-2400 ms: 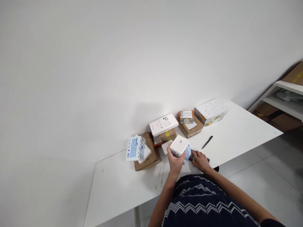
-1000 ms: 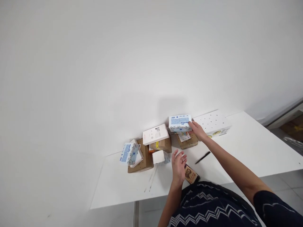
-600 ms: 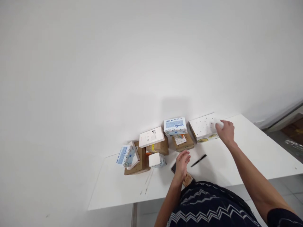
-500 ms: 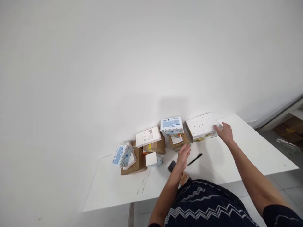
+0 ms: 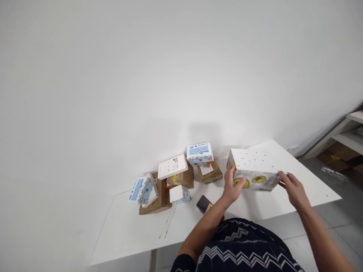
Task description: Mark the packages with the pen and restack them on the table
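Note:
A white cardboard box [image 5: 252, 160] with avocado pictures on its front and small dark specks on top is held above the right part of the table. My left hand [image 5: 233, 185] grips its left end, thumb across the printed front. At the opposite end, my right hand [image 5: 293, 189] has its fingers closed on the right corner. Below and left of my left hand lies a dark smartphone [image 5: 203, 204], partly covered by my forearm. The black pen seen earlier is hidden now.
Left of the held box, a blue-and-white Manhua pack [image 5: 199, 153] sits on a brown carton [image 5: 211, 174]. Further left are a flat white box [image 5: 172, 166], a small white box [image 5: 177, 193] and another Manhua pack [image 5: 141, 190]. A thin white cable [image 5: 170, 221] lies on the white table [image 5: 121, 234].
Both hands have taken hold of the avocado box and lifted it off the table, closer to me. My left hand moved right and up from beside the phone.

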Available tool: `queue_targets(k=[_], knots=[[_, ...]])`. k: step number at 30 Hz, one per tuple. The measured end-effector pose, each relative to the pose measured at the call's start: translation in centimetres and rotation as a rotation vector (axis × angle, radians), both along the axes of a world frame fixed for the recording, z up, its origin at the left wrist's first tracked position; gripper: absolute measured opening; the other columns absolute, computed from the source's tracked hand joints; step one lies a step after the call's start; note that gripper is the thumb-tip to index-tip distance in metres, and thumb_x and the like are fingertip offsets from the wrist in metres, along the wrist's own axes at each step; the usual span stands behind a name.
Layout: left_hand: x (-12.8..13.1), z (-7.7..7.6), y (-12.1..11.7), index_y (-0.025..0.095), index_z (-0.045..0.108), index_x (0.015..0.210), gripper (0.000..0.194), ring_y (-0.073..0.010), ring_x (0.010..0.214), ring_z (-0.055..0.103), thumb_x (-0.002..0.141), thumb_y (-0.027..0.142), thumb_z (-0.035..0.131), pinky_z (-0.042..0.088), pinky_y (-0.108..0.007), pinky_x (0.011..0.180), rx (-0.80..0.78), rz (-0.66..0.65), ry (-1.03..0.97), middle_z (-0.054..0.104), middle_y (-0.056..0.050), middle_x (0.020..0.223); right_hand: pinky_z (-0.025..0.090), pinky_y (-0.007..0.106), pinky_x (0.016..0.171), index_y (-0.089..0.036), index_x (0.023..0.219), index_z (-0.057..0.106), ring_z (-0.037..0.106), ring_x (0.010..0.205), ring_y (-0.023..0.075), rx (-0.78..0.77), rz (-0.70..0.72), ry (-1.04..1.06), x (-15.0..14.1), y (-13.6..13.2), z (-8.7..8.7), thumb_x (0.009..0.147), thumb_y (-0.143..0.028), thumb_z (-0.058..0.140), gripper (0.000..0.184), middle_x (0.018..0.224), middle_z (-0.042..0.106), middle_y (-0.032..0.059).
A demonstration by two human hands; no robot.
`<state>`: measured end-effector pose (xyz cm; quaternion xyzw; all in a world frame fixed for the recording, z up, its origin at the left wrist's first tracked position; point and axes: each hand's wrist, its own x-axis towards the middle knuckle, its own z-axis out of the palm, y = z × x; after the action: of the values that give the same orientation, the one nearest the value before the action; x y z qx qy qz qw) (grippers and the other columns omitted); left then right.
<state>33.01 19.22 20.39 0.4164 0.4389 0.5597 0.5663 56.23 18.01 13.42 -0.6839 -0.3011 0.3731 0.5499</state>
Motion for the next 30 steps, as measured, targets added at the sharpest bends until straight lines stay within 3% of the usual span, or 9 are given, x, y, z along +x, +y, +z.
queue_targets(k=[4,7,12,16,19,25,30], knots=[[-1.1,4.1,-4.1,0.023,0.064,0.120,0.051,-0.0310,0.137,0.034,0.070,0.020,0.076,0.017,-0.043,0.117,0.185,-0.073,0.141,0.048,-0.012,0.140,0.057,0.045,0.068,-0.029,0.079,0.059,0.066,0.086,0.0291,0.044,-0.038,0.240,-0.2,-3.9,2.7,0.074,-0.057,0.057,0.028,0.092,0.068,0.0063],[-3.4,5.4,-6.5,0.024,0.061,0.124,0.048,-0.0296,0.138,0.032,0.078,0.029,0.070,0.020,-0.041,0.117,0.153,-0.042,0.174,0.045,-0.010,0.143,0.056,0.051,0.069,-0.032,0.080,0.061,0.066,0.094,0.0352,0.044,-0.003,0.334,-1.4,-5.3,4.5,0.077,-0.063,0.048,0.033,0.091,0.071,0.0097],[-8.4,5.2,-9.6,0.025,0.062,0.122,0.050,-0.0284,0.134,0.040,0.080,0.051,0.063,0.028,-0.039,0.114,0.058,0.207,0.044,0.054,-0.008,0.137,0.053,0.058,0.083,-0.033,0.085,0.066,0.060,0.112,0.0372,0.157,0.233,0.338,-4.4,-7.2,6.4,0.081,-0.068,0.034,0.047,0.104,0.072,0.0076],[-10.5,4.3,-11.8,0.025,0.061,0.122,0.056,-0.0293,0.129,0.047,0.079,0.061,0.057,0.037,-0.040,0.108,0.045,0.431,-0.046,0.060,-0.008,0.130,0.038,0.051,0.108,-0.036,0.116,0.063,0.044,0.131,0.0333,0.091,0.309,0.149,-8.8,-7.2,7.9,0.080,-0.057,0.050,0.044,0.130,0.061,0.0005],[-11.8,3.7,-13.3,0.022,0.065,0.116,0.053,-0.0297,0.127,0.048,0.080,0.059,0.056,0.037,-0.040,0.107,0.037,0.545,0.031,0.063,-0.008,0.125,0.030,0.045,0.114,-0.034,0.132,0.053,0.035,0.138,0.0317,0.020,0.514,0.101,-12.3,-6.6,8.8,0.078,-0.052,0.056,0.057,0.144,0.049,-0.0012],[-15.3,3.9,-17.0,0.022,0.067,0.111,0.049,-0.0301,0.124,0.051,0.076,0.056,0.060,0.040,-0.040,0.105,0.036,0.790,0.090,0.065,-0.007,0.122,0.029,0.041,0.114,-0.032,0.144,0.040,0.028,0.142,0.0276,0.083,0.770,0.144,-16.5,-6.5,8.3,0.084,-0.050,0.048,0.062,0.150,0.040,-0.0026],[-18.1,5.1,-18.6,0.021,0.067,0.109,0.046,-0.0311,0.124,0.051,0.074,0.050,0.064,0.040,-0.042,0.105,-0.007,0.822,0.117,0.067,-0.009,0.119,0.024,0.040,0.116,-0.032,0.143,0.041,0.024,0.143,0.0269,0.114,0.911,0.124,-18.5,-6.6,7.6,0.084,-0.053,0.049,0.063,0.152,0.038,-0.0024]])
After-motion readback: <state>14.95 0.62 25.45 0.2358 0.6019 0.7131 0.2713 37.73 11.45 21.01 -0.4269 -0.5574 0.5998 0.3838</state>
